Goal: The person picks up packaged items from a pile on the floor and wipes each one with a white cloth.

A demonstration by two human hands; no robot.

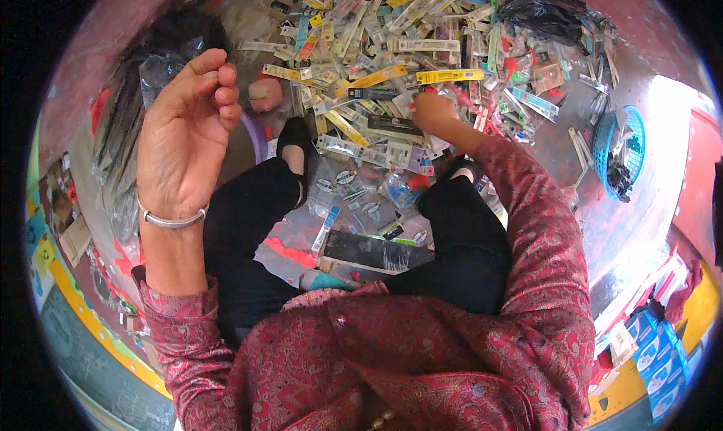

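My left hand point(188, 126) is raised on the left, a metal bangle point(173, 220) at its wrist. Its fingers are curled in, and whatever they may pinch is hidden. Clear plastic point(157, 73) shows just beside that hand; I cannot tell whether it is held. My right hand point(435, 113) reaches down into a heap of long, thin packets point(369, 77), its fingers closed and their tips hidden. Next to it lie a black packet point(394, 125) and a yellow packet point(450, 76).
Past my left hand lies a dark plastic-wrapped bundle point(124, 137). A blue mesh basket point(602, 148) stands at the right. Between my knees are a dark flat block point(369, 252) and a blue-white packet point(325, 229). A pinkish lump point(265, 96) sits beyond my left foot.
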